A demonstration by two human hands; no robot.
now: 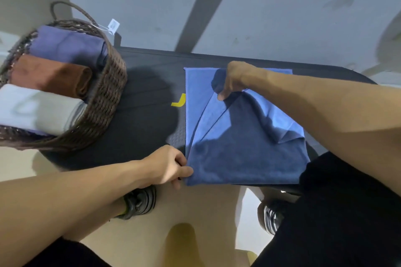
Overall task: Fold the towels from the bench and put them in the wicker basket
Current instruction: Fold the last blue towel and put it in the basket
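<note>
A blue towel (pixel 243 149) lies spread on the black bench (pixel 143 123), partly folded over itself. My left hand (pixel 171 167) pinches its near left corner at the bench's front edge. My right hand (pixel 233 81) pinches a raised fold near the towel's far side and holds it above the lower layer. The dark wicker basket (pixel 108 93) stands on the bench's left end. Inside it lie three folded towels: a purple one (pixel 67 46) at the back, a brown one (pixel 50 76) in the middle and a white one (pixel 36 110) in front.
A yellow tape mark (pixel 179 102) sits on the bench just left of the blue towel. A white tag (pixel 113 25) hangs from the basket's handle. My two shoes (pixel 138 201) stand on the floor under the bench's front edge. Grey floor lies beyond the bench.
</note>
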